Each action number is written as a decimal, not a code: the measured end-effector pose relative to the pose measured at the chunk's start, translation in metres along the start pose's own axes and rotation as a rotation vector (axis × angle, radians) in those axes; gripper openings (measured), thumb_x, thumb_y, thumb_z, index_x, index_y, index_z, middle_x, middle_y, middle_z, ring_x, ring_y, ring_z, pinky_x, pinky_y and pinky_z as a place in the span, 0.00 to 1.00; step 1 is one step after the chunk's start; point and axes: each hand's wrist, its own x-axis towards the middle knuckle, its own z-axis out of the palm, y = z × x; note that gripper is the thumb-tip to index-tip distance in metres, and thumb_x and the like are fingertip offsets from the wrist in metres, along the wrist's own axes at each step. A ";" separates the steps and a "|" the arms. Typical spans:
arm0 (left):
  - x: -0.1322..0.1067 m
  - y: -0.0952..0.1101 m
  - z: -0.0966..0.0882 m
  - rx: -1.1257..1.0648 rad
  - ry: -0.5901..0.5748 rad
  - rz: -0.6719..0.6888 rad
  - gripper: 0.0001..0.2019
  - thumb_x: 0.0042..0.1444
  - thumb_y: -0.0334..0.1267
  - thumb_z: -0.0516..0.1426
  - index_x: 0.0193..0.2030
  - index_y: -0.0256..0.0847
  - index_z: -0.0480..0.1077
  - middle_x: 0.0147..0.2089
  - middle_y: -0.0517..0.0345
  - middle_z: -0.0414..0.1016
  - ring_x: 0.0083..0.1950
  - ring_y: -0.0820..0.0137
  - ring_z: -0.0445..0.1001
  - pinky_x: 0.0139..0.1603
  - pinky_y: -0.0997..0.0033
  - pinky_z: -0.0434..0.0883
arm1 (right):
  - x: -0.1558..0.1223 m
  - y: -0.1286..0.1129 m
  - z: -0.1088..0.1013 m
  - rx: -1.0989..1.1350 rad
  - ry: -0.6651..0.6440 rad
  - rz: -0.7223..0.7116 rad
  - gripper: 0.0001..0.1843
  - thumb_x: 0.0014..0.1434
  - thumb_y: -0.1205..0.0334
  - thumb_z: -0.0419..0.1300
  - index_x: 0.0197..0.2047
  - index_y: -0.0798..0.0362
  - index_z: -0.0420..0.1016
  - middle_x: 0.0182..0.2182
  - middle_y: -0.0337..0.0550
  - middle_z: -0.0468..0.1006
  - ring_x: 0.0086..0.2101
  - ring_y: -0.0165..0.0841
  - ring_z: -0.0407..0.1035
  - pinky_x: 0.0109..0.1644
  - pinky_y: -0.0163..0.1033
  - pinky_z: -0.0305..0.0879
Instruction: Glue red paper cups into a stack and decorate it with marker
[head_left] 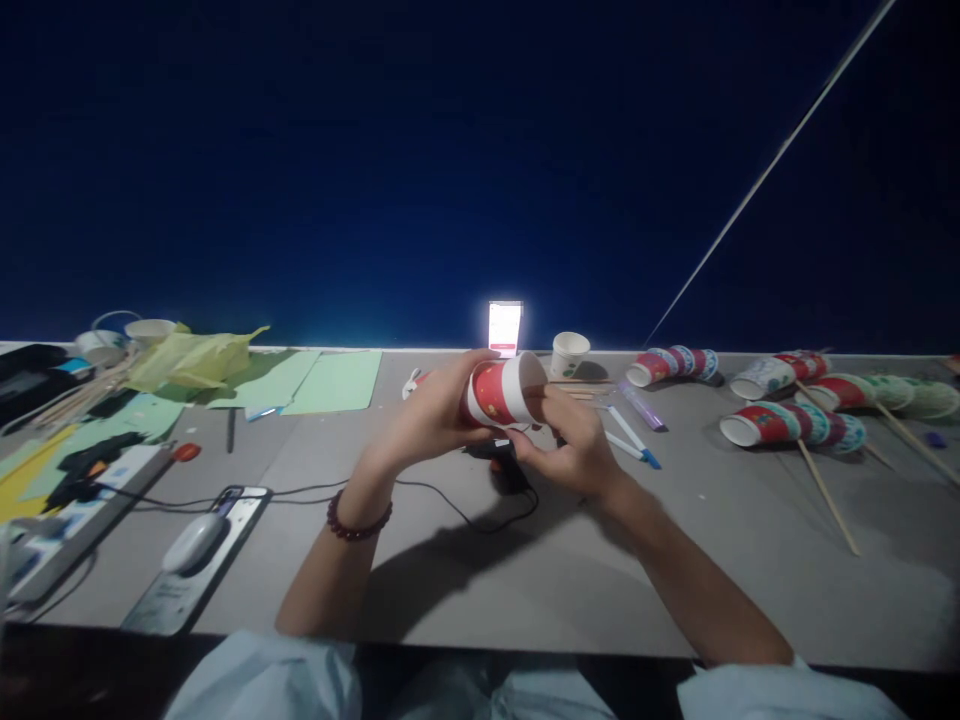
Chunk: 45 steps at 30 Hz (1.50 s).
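Note:
Above the middle of the table I hold red paper cups [495,392] with gold specks and a white band, lying sideways and apparently nested. My left hand [435,410] wraps round the left part, a dark red bead bracelet [358,520] on its wrist. At the white end, the fingers and thumb of my right hand [574,440] grip the cups from the right and below. How deeply the cups sit in each other is hidden by my fingers. Behind them a phone [504,325] stands upright with a bright screen, and a white paper cup [570,352] stands nearby.
Several chains of joined printed cups [795,425], some with wooden sticks [829,500], lie at the right. Pens [631,435] and a purple tube [643,405] lie nearer. Green paper [334,383], a yellow bag [191,360], a power strip [94,525] and a second phone [199,560] under a white mouse [193,543] are left.

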 end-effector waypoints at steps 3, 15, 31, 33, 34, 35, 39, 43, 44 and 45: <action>0.001 -0.005 0.000 -0.023 0.015 0.050 0.36 0.50 0.41 0.67 0.64 0.45 0.58 0.63 0.42 0.68 0.58 0.52 0.72 0.53 0.51 0.73 | 0.001 -0.004 -0.003 0.008 0.014 -0.019 0.06 0.57 0.62 0.63 0.30 0.52 0.71 0.29 0.44 0.77 0.28 0.33 0.72 0.28 0.36 0.67; 0.001 -0.007 -0.003 -0.088 0.037 0.171 0.37 0.50 0.44 0.68 0.65 0.48 0.58 0.63 0.44 0.67 0.59 0.51 0.71 0.52 0.50 0.74 | -0.001 -0.010 -0.011 -0.072 0.141 -0.073 0.18 0.54 0.63 0.63 0.49 0.47 0.71 0.45 0.47 0.77 0.43 0.41 0.76 0.37 0.43 0.78; 0.001 -0.001 0.005 0.351 0.075 0.205 0.33 0.53 0.36 0.65 0.64 0.44 0.58 0.60 0.45 0.73 0.59 0.52 0.71 0.59 0.49 0.67 | 0.008 -0.029 -0.030 -0.071 -0.058 0.181 0.38 0.54 0.58 0.66 0.65 0.44 0.58 0.58 0.51 0.70 0.58 0.50 0.67 0.55 0.56 0.74; 0.001 -0.003 0.006 0.360 0.080 0.212 0.34 0.53 0.37 0.66 0.65 0.44 0.57 0.59 0.44 0.73 0.59 0.52 0.72 0.58 0.50 0.68 | 0.008 -0.028 -0.031 -0.055 -0.074 0.207 0.35 0.56 0.59 0.64 0.65 0.43 0.59 0.57 0.50 0.71 0.57 0.49 0.68 0.53 0.55 0.75; 0.001 -0.004 0.007 0.360 0.084 0.217 0.34 0.53 0.38 0.66 0.65 0.44 0.57 0.59 0.44 0.73 0.59 0.52 0.72 0.57 0.51 0.68 | 0.008 -0.027 -0.031 -0.043 -0.076 0.214 0.34 0.56 0.59 0.64 0.64 0.43 0.59 0.57 0.50 0.72 0.57 0.48 0.68 0.53 0.55 0.75; 0.001 -0.005 0.007 0.357 0.087 0.220 0.35 0.53 0.39 0.66 0.65 0.44 0.57 0.59 0.44 0.73 0.59 0.53 0.72 0.57 0.51 0.69 | 0.007 -0.026 -0.031 -0.032 -0.076 0.217 0.34 0.56 0.59 0.64 0.64 0.44 0.60 0.57 0.50 0.72 0.57 0.48 0.68 0.52 0.55 0.75; 0.002 -0.004 0.008 0.323 0.073 0.208 0.37 0.53 0.40 0.66 0.67 0.44 0.55 0.61 0.43 0.71 0.60 0.52 0.71 0.58 0.50 0.69 | 0.007 -0.023 -0.031 -0.022 -0.077 0.233 0.34 0.56 0.59 0.65 0.64 0.44 0.60 0.57 0.51 0.72 0.56 0.48 0.69 0.50 0.54 0.76; 0.002 0.001 0.007 0.238 0.014 0.159 0.40 0.55 0.42 0.63 0.70 0.44 0.50 0.64 0.42 0.68 0.62 0.50 0.69 0.60 0.48 0.67 | 0.007 -0.021 -0.032 -0.022 -0.074 0.257 0.34 0.56 0.59 0.65 0.65 0.44 0.61 0.58 0.51 0.72 0.55 0.48 0.70 0.50 0.54 0.76; 0.002 0.002 0.006 0.206 -0.004 0.147 0.40 0.55 0.42 0.62 0.71 0.44 0.49 0.64 0.41 0.68 0.63 0.50 0.69 0.60 0.48 0.68 | 0.008 -0.020 -0.033 -0.017 -0.073 0.263 0.34 0.56 0.59 0.65 0.65 0.44 0.61 0.58 0.50 0.72 0.55 0.47 0.70 0.50 0.54 0.76; 0.002 0.002 0.006 0.167 -0.025 0.135 0.40 0.55 0.41 0.62 0.72 0.44 0.48 0.64 0.41 0.68 0.62 0.50 0.69 0.59 0.48 0.69 | 0.008 -0.019 -0.033 -0.008 -0.070 0.271 0.34 0.56 0.59 0.65 0.65 0.44 0.61 0.58 0.50 0.72 0.55 0.47 0.70 0.50 0.53 0.76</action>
